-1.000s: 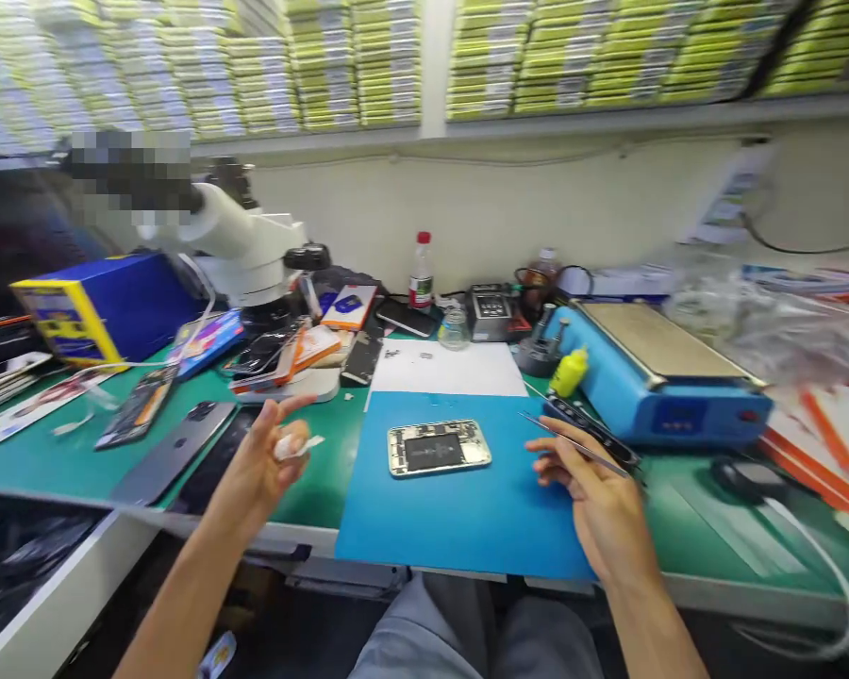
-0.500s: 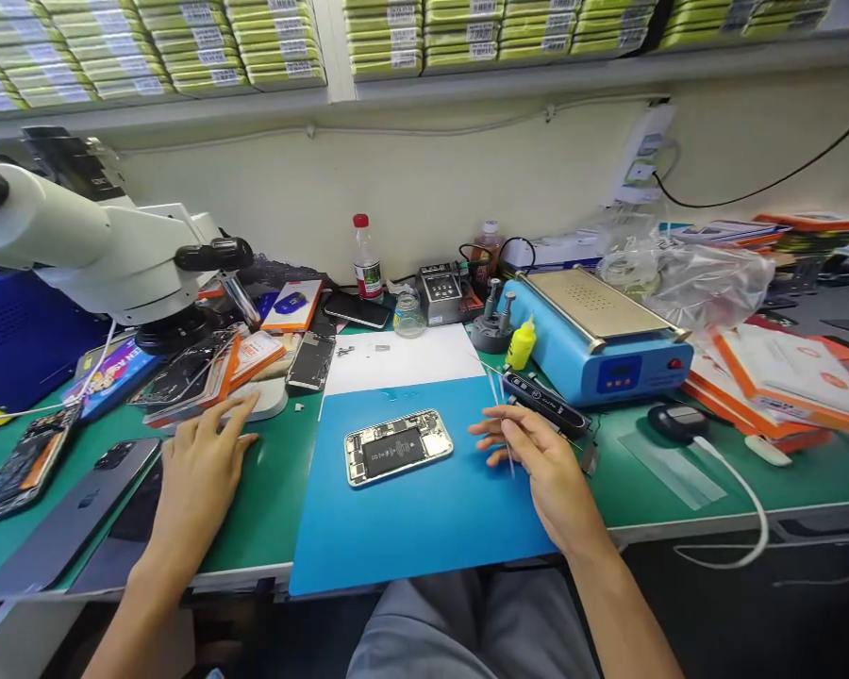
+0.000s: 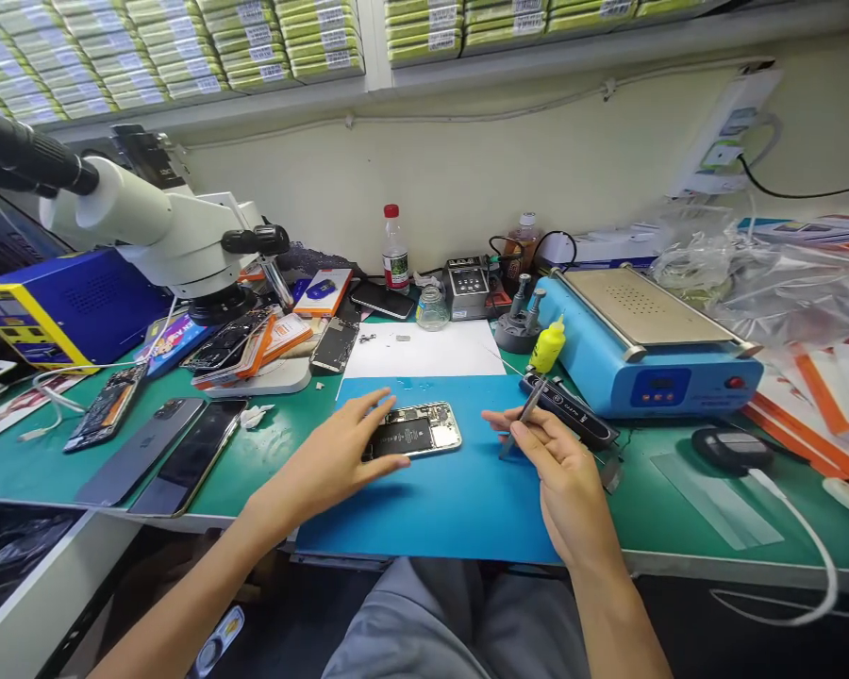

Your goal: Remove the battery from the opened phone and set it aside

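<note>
An opened smartphone (image 3: 431, 429), with its black battery and inner parts exposed, lies on the blue mat (image 3: 439, 519). My left hand (image 3: 340, 438) reaches over the phone's left end, fingers and thumb spread; I cannot tell whether they touch it. That end is partly hidden. To the right of the phone, my right hand (image 3: 552, 453) is closed on slim metal tweezers (image 3: 534, 401), held tilted above the mat. A black pen-like tool (image 3: 570, 410) lies just beyond that hand, near a yellow bottle (image 3: 547, 346).
At the back left stands a microscope (image 3: 176, 226). A blue heating plate machine (image 3: 651, 349) takes up the right side. Two phones, one a grey phone (image 3: 145, 448), lie at the left. A glass jar (image 3: 433, 309) stands behind the white sheet (image 3: 453, 351).
My left hand has moved right, from the green bench at the left to the phone. The right hand stays near its place, the tweezers now clearly visible in it. The view has shifted left.
</note>
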{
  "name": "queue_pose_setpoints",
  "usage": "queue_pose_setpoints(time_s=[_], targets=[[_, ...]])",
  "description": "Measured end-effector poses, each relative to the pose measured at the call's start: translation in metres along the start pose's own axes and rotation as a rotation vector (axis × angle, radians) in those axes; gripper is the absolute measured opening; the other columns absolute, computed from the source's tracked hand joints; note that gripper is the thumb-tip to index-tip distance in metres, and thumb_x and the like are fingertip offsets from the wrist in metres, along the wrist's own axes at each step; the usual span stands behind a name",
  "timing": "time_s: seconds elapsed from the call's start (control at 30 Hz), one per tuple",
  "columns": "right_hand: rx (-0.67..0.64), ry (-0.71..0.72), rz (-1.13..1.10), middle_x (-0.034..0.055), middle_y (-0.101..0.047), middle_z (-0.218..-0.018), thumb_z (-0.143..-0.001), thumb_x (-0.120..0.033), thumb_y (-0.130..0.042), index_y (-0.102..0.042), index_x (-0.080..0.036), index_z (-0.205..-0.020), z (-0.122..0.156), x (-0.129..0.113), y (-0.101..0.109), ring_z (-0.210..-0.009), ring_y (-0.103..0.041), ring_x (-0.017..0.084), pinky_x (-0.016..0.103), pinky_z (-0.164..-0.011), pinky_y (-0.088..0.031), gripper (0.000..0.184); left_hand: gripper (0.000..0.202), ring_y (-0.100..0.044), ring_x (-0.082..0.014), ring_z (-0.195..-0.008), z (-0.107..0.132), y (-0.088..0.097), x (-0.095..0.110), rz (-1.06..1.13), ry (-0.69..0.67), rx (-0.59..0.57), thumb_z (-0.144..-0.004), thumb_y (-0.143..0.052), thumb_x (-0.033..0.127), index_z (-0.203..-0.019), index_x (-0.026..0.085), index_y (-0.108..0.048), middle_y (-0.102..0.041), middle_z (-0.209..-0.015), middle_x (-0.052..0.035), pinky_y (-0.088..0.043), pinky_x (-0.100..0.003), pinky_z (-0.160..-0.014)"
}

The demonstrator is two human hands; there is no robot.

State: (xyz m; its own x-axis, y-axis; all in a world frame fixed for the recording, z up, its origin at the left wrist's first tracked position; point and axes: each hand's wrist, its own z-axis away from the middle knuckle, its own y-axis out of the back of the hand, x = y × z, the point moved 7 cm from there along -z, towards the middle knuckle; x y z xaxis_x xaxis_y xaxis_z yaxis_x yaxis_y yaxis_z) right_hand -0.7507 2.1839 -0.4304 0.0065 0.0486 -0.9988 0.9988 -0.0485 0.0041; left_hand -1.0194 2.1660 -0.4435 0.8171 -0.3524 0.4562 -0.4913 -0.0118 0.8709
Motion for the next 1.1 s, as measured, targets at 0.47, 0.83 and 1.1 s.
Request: queue_pose_setpoints(time_s=[0.47, 0.83, 1.1], targets=[[0.120, 0.117, 0.042, 0.0056, -0.072, -0.108, -0.087, -0.054, -0.077, -0.075, -0.025, -0.120, 0.004, -0.003, 0.012, -0.102, -0.065, 0.023, 0.037, -0.095, -0.053, 0.043, 0.021, -0.067, -0.0239, -0.076, -0.019, 0.009, 0.023, 0.058, 0.147, -0.249, -0.093, -0.070, 0.044, -0.110, 0.031, -0.066, -0.073, -0.090, 0.0000, -0.039, -0.029, -0.060], [0.093, 0.173, 0.386, 0.0060, -0.070, -0.090, -0.096, -0.052, -0.061, -0.074, -0.019, -0.118, 0.000, 0.001, 0.004, -0.083, -0.064, 0.022, 0.039, -0.080, -0.053, 0.042, 0.048, -0.076, -0.0172, -0.085, -0.006, -0.019, -0.010, 1.452, 0.476, 0.142, -0.087, -0.084, 0.045, -0.125, 0.022, -0.064, -0.076, -0.100, -0.0026, -0.062, -0.024, -0.070], [0.231, 0.323, 0.767, 0.0122, -0.065, -0.116, -0.097, -0.026, -0.048, -0.067, -0.021, -0.132, 0.002, 0.004, -0.003, -0.114, -0.060, 0.029, 0.050, -0.102, -0.051, 0.040, 0.085, -0.072, -0.0381, -0.124, 0.010, -0.017, 0.017, 1.675, 0.376, 0.110, -0.089, -0.084, 0.026, -0.157, 0.043, -0.035, -0.061, -0.153, -0.0084, -0.065, -0.056, -0.098]])
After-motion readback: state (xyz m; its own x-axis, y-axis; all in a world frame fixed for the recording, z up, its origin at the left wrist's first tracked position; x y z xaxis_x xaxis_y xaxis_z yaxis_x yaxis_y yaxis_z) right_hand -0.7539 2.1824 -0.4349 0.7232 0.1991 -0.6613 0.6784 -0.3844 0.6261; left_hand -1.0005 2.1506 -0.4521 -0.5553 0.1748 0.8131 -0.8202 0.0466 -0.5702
